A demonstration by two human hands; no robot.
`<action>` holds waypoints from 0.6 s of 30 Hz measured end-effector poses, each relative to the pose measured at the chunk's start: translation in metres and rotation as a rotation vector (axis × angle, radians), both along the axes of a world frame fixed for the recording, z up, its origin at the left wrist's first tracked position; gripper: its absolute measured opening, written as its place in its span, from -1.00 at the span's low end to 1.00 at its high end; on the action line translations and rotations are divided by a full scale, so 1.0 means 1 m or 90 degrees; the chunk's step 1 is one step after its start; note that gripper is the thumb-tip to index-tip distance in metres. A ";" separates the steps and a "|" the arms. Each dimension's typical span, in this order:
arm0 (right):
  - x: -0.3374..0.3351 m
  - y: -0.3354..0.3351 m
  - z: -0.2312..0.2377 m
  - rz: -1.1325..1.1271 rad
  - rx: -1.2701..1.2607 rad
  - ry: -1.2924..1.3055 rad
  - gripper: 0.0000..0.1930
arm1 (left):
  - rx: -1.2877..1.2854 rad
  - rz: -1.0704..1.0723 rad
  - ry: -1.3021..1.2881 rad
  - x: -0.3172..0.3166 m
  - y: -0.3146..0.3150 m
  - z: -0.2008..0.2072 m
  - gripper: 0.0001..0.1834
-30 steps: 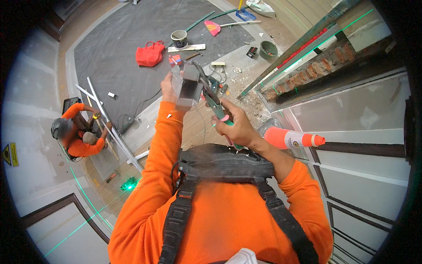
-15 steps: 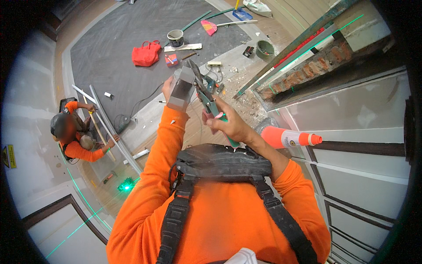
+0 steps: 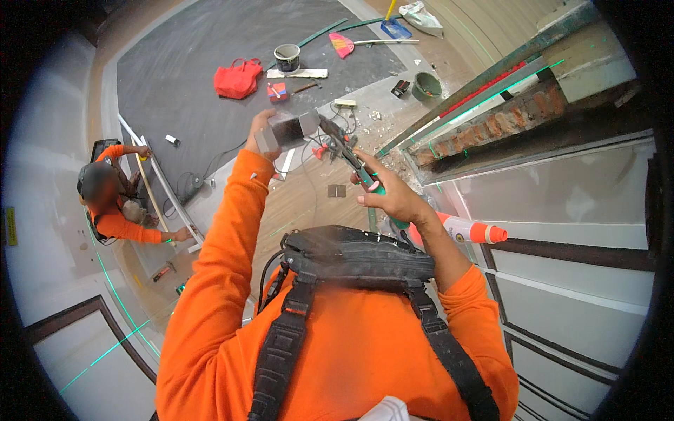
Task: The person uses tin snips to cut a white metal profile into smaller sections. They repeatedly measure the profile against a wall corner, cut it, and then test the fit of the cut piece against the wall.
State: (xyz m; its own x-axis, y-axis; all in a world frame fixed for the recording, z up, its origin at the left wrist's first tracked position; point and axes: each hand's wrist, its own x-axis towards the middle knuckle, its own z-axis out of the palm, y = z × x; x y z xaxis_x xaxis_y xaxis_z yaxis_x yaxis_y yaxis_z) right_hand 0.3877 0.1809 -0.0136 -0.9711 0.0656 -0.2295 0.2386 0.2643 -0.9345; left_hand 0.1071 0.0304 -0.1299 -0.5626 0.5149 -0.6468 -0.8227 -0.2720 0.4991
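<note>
My left hand point(image 3: 261, 132) is closed around a short grey metal channel piece point(image 3: 286, 133), raised in front of my chest. In my right hand point(image 3: 394, 195) is a pair of tin snips point(image 3: 344, 149) with green handles, its fingers wrapped round the grips. The dark blades point up and left, and their tips come close to the channel's right end; whether they touch it I cannot tell. Beneath the snips shows a small dark grey square piece point(image 3: 337, 191), apart from both hands.
At left a co-worker point(image 3: 116, 196) in orange handles a long metal profile point(image 3: 163, 179). Ahead lie a red bag point(image 3: 237, 78), a bucket point(image 3: 287, 59), a hammer point(image 3: 305, 87) and a dark tub point(image 3: 426, 87). An orange cone point(image 3: 463, 229) lies right, near the broken brick edge point(image 3: 491, 130).
My left hand and the channel piece have shifted left and slightly up, and the channel has turned. The snips have moved a little right. The small dark square piece has come into view.
</note>
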 end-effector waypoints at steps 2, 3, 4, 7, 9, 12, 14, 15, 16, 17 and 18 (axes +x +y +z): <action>0.000 0.001 -0.005 0.019 -0.020 -0.017 -0.06 | -0.039 -0.063 0.023 -0.002 0.001 0.003 -0.61; 0.000 0.002 -0.006 0.028 -0.029 -0.026 -0.05 | -0.058 -0.094 0.034 -0.003 0.002 0.003 -0.57; 0.000 0.002 -0.006 0.024 -0.043 -0.028 -0.05 | -0.048 -0.124 0.056 -0.005 -0.001 -0.003 -0.56; -0.003 0.004 -0.004 0.019 -0.081 -0.036 -0.04 | -0.039 -0.113 -0.016 -0.010 -0.002 -0.012 -0.65; -0.005 0.006 -0.001 0.022 -0.099 -0.043 -0.04 | -0.027 -0.162 0.012 -0.015 -0.005 -0.020 -0.66; -0.009 0.007 0.010 0.050 -0.055 -0.030 -0.03 | -0.033 -0.168 0.011 -0.009 -0.006 -0.013 -0.66; -0.012 0.009 0.012 0.073 -0.029 -0.020 -0.02 | -0.051 -0.168 0.012 -0.007 -0.006 -0.004 -0.66; -0.013 0.010 0.013 0.086 -0.016 -0.015 -0.02 | -0.064 -0.178 0.020 -0.008 -0.006 -0.001 -0.66; -0.013 0.011 0.011 0.097 0.004 0.002 -0.01 | -0.077 -0.188 0.028 -0.008 -0.006 0.000 -0.66; -0.013 0.012 0.007 0.109 0.023 0.018 -0.01 | -0.076 -0.180 0.019 -0.010 -0.007 -0.001 -0.66; -0.014 0.013 0.005 0.122 0.042 0.034 0.00 | -0.076 -0.171 0.011 -0.011 -0.007 -0.002 -0.66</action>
